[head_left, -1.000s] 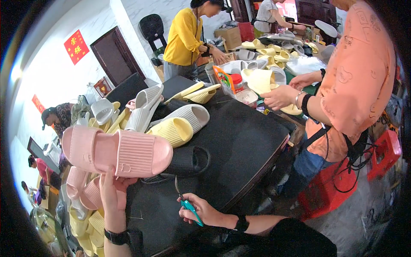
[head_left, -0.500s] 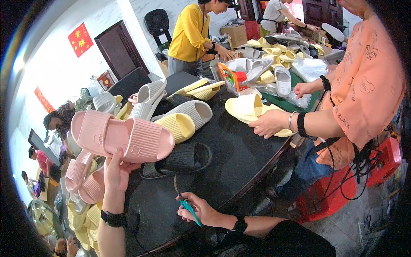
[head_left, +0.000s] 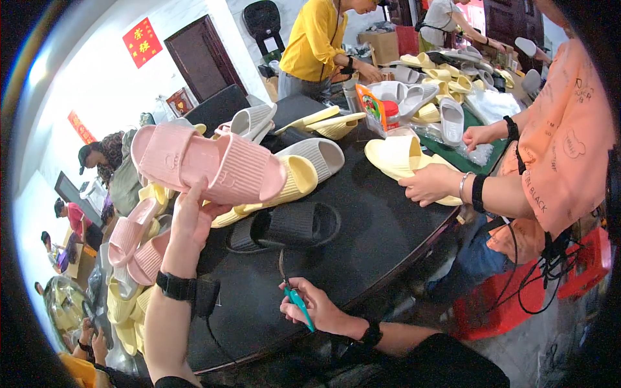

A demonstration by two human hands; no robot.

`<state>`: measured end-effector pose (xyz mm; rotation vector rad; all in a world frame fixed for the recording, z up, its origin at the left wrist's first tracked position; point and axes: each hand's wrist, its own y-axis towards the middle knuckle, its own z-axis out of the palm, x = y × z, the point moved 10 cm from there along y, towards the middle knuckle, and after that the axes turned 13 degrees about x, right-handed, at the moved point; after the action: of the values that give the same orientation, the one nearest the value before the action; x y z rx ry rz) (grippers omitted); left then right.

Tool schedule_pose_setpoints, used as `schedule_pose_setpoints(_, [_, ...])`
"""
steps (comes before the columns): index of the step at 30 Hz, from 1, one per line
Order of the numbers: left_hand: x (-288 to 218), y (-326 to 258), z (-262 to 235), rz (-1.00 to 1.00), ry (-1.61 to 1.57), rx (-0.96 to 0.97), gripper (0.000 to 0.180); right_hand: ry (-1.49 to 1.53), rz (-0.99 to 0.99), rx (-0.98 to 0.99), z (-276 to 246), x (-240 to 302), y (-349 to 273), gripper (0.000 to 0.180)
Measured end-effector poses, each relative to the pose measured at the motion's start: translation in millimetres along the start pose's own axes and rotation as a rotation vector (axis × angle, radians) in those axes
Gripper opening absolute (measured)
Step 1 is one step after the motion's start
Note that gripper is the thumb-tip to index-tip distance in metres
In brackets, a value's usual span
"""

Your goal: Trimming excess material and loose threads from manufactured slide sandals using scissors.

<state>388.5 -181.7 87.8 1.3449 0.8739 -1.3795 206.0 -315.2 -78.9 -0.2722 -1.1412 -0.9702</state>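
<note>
My left hand (head_left: 192,223) grips a pair of pink slippers (head_left: 223,169), raised over the left part of the table. They lie sole against sole or nested, with ribbed straps facing opposite ends; I cannot tell which. Lower down, my right hand (head_left: 317,307) is closed round a teal-handled tool (head_left: 297,307) whose thin, curved metal tip points up and away. Just beyond that tip rests a pair of black slippers (head_left: 297,225) on the dark table (head_left: 362,226). Yellow slippers (head_left: 299,176) and a grey slipper (head_left: 323,158) sit behind the pink pair, partly hidden by it.
A co-worker's hand (head_left: 428,184) at the right holds a yellow slipper (head_left: 391,155). More slippers are heaped at the far end, near a person in yellow (head_left: 314,39). At my left, pink slippers (head_left: 132,236) and yellow ones (head_left: 123,301) are piled. Red stools (head_left: 504,301) stand right.
My view has shifted, so the scene sits further right and slightly higher in the background. Both hands keep hold of the pink slippers and the teal-handled tool.
</note>
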Motion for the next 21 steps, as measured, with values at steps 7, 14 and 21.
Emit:
schedule_pose_setpoints(7, [-3,46,29,0.039,-0.297,0.032,0.050,0.008,0.035,-0.023,0,-1,0,0.045])
schedule_pose_setpoints(14, [62,83,58,-0.190,-0.234,0.149,0.058,-0.066,0.014,-0.036,-6,-11,2,0.045])
schedule_pose_setpoints(21, [81,73,63,-0.360,-0.222,0.149,0.060,0.002,0.014,-0.039,-6,-9,2,0.047])
